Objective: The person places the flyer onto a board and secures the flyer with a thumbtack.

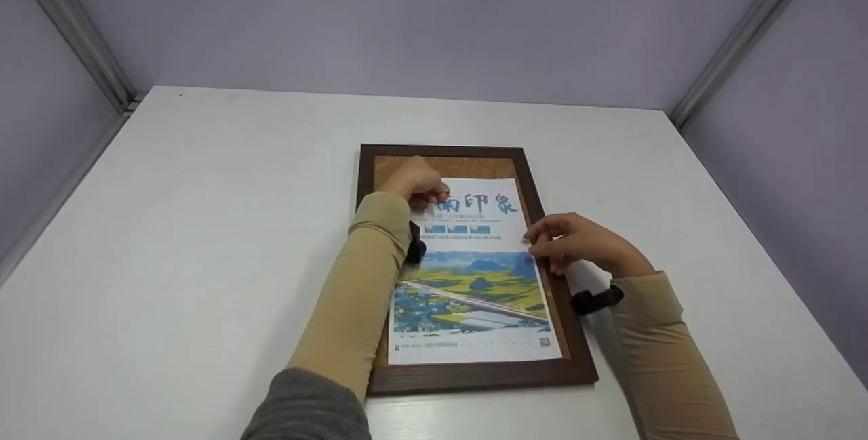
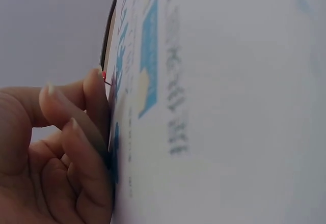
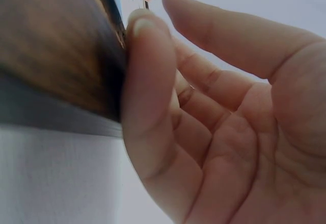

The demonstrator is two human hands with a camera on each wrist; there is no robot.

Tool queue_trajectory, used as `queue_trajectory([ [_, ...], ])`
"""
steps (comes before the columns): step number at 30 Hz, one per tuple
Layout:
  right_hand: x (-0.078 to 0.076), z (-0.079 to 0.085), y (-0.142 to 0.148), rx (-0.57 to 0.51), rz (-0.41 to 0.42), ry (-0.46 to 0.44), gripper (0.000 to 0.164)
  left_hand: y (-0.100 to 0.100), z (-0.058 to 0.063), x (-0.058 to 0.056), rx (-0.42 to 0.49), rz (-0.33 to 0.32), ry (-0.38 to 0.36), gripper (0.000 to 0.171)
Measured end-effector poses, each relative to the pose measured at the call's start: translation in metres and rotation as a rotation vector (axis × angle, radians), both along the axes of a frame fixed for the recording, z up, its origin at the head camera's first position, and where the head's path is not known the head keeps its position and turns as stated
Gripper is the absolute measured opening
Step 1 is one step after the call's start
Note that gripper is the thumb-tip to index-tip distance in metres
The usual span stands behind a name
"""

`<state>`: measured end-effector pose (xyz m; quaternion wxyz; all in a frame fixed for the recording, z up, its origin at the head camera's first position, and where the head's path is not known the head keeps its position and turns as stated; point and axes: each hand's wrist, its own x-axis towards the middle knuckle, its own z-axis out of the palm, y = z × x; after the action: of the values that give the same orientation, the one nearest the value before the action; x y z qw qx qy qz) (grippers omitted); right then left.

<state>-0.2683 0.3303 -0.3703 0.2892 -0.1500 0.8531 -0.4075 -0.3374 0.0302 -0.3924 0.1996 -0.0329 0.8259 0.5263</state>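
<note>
A printed poster (image 1: pixel 475 352) with blue lettering and a landscape picture lies on a cork board (image 1: pixel 468 167) in a dark brown wooden frame (image 1: pixel 475 378). My left hand (image 1: pixel 416 181) is over the poster's upper left part and pinches a small red pushpin (image 2: pixel 104 75) at its fingertips. The pin's thin needle points at the paper in the left wrist view. My right hand (image 1: pixel 586 245) rests its fingertips on the poster's right edge and the frame's right side, holding nothing. In the right wrist view its fingers (image 3: pixel 153 76) are loosely bent beside the frame.
The framed board lies on a white table (image 1: pixel 203 223). Pale walls (image 1: pixel 407 33) rise behind and at both sides, with metal posts (image 1: pixel 746 40) at the corners. A dark strap device (image 1: pixel 597 300) sits on the right wrist, another on the left.
</note>
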Motion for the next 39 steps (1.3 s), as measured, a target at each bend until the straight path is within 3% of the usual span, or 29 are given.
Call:
queue_trajectory([
  [9, 0.0012, 0.0009, 0.0001, 0.006, -0.013, 0.003, 0.036, 0.0022, 0.0021, -0.0016, -0.025, -0.014, -0.025, 0.021],
  [22, -0.0004, -0.0012, 0.0022, -0.016, 0.007, -0.005, 0.037, 0.0029, 0.0005, 0.0018, -0.026, 0.002, 0.023, 0.015],
  [33, -0.0019, -0.0026, -0.0006, 0.005, 0.012, 0.005, 0.037, -0.0023, -0.0055, 0.0068, 0.078, 0.038, 0.026, 0.014],
  [39, -0.0012, -0.0031, 0.0009, 0.01, 0.007, 0.004, 0.038, -0.0003, -0.0047, 0.0067, 0.056, 0.047, 0.022, 0.015],
])
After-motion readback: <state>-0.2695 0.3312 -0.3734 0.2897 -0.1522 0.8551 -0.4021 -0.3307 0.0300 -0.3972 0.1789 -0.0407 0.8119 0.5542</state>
